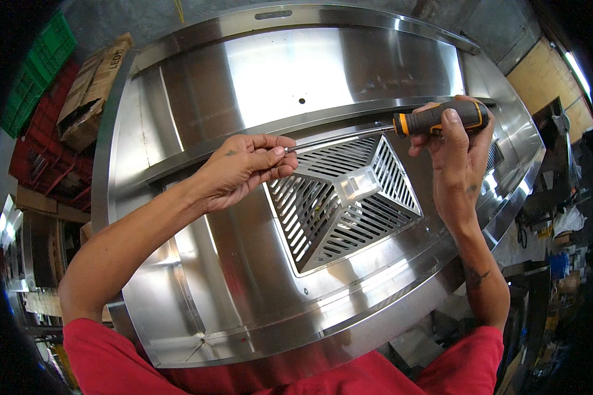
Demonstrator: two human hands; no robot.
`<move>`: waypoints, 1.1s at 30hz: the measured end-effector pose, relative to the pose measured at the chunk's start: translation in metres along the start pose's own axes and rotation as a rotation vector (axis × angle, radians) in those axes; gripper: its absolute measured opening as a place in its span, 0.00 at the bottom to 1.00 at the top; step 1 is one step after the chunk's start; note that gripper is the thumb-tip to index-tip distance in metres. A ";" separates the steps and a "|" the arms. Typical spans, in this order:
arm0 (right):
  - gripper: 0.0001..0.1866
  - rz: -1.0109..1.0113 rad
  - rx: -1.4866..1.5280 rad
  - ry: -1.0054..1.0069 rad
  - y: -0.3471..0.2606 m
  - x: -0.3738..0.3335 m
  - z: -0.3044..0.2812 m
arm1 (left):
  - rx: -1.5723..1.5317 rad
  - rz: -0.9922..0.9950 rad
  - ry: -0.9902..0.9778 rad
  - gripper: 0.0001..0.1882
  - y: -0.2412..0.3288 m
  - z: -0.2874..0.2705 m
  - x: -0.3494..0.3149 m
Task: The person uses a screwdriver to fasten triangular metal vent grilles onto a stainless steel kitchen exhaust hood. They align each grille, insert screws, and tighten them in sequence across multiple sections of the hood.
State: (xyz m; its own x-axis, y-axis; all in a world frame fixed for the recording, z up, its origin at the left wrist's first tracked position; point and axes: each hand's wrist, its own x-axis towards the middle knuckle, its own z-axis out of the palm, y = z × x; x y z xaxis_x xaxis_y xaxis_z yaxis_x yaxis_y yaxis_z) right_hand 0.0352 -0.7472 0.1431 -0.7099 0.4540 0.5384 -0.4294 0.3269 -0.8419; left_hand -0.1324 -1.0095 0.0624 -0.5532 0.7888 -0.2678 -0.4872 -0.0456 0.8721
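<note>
A screwdriver [441,118] with a black and orange handle lies nearly level across the view, its long shaft pointing left. Wrapped round the handle is my right hand [451,155], thumb laid along it. My left hand [250,164] pinches at the shaft's tip; whether a small screw sits there, I cannot make out. Both hands are above a large stainless steel hood [244,276]. Beneath the shaft, a slotted, pyramid-shaped metal grille [356,191] is set into the hood's panel.
Stacked at the left are a green plastic crate [39,72], a red crate [49,148] and a worn cardboard box [89,92]. The hood's raised back edge [296,12] runs along the far side. Cluttered goods and a white plastic bag [568,220] are at the right.
</note>
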 end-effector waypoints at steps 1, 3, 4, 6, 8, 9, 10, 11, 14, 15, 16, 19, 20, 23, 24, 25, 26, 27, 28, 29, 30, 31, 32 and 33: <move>0.22 -0.016 -0.024 -0.009 -0.002 0.000 0.000 | -0.007 0.005 -0.006 0.18 0.000 0.000 0.000; 0.21 -0.021 -0.070 -0.012 -0.005 -0.001 0.002 | -0.015 0.006 -0.001 0.17 0.000 0.001 -0.002; 0.21 -0.014 -0.091 -0.006 -0.007 -0.002 0.004 | -0.019 0.007 0.001 0.17 0.000 0.002 -0.002; 0.21 -0.002 -0.100 -0.001 -0.009 -0.002 0.006 | -0.011 -0.013 -0.005 0.17 0.000 0.002 -0.003; 0.21 0.013 -0.077 -0.001 -0.008 -0.001 0.005 | -0.008 -0.018 -0.018 0.17 0.000 0.004 -0.003; 0.21 0.004 -0.082 0.003 -0.006 0.000 0.004 | -0.008 -0.012 -0.029 0.17 0.000 0.006 -0.002; 0.21 -0.005 -0.086 0.006 -0.004 0.001 0.001 | -0.008 -0.006 -0.039 0.17 -0.001 0.007 -0.003; 0.21 -0.015 -0.094 0.009 -0.002 0.002 -0.001 | 0.001 -0.005 -0.051 0.17 -0.001 0.007 -0.002; 0.20 -0.004 -0.161 -0.029 0.001 0.000 -0.007 | 0.020 -0.011 -0.075 0.18 -0.001 0.008 -0.002; 0.20 0.004 -0.162 -0.025 0.001 -0.001 -0.007 | 0.019 -0.018 -0.078 0.18 0.000 0.008 -0.002; 0.20 0.012 -0.163 -0.021 0.002 -0.001 -0.007 | 0.018 -0.025 -0.080 0.18 0.000 0.008 -0.002; 0.21 0.032 -0.185 -0.012 0.001 -0.001 -0.008 | 0.018 -0.030 -0.061 0.17 0.001 0.012 -0.005; 0.22 0.041 -0.199 -0.009 0.002 -0.002 -0.009 | 0.060 -0.042 -0.023 0.18 0.000 0.013 -0.004; 0.25 0.035 -0.253 0.024 0.002 -0.003 -0.009 | 0.332 -0.057 0.104 0.18 -0.005 0.010 0.003; 0.26 0.032 -0.264 0.024 0.002 -0.003 -0.008 | 0.520 -0.046 0.165 0.18 -0.010 -0.002 0.010; 0.27 0.028 -0.277 0.024 0.001 -0.003 -0.008 | 0.708 -0.037 0.224 0.18 -0.013 -0.015 0.019; 0.28 0.029 -0.298 0.023 0.003 -0.004 -0.010 | 0.899 -0.093 0.144 0.18 -0.014 -0.031 0.033; 0.28 0.048 -0.300 0.015 0.002 -0.004 -0.007 | 1.085 -0.157 0.082 0.18 -0.012 -0.049 0.041; 0.28 0.068 -0.293 -0.007 0.003 -0.005 0.000 | 1.289 -0.105 0.075 0.17 -0.023 -0.074 0.055; 0.28 0.083 -0.297 -0.023 0.001 -0.004 0.004 | 1.494 -0.046 0.057 0.17 -0.036 -0.095 0.067; 0.28 0.056 -0.337 -0.028 0.003 -0.006 0.003 | 1.608 -0.124 0.064 0.15 -0.043 -0.090 0.083; 0.28 0.043 -0.351 -0.056 0.002 -0.008 0.002 | 1.727 -0.205 0.079 0.14 -0.046 -0.082 0.096; 0.28 0.028 -0.355 -0.087 0.001 -0.010 0.002 | 1.744 -0.142 0.059 0.15 -0.058 -0.092 0.102; 0.27 0.026 -0.379 -0.103 0.003 -0.013 -0.002 | 1.759 -0.071 0.010 0.16 -0.062 -0.081 0.105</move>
State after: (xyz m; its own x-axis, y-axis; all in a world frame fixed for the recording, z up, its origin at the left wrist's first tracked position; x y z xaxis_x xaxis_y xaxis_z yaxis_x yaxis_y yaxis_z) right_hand 0.0443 -0.7506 0.1336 -0.7786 0.3867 0.4942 -0.1874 0.6084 -0.7712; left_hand -0.2150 -0.9733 -0.0533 -0.5724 0.7560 -0.3175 0.7290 0.6465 0.2250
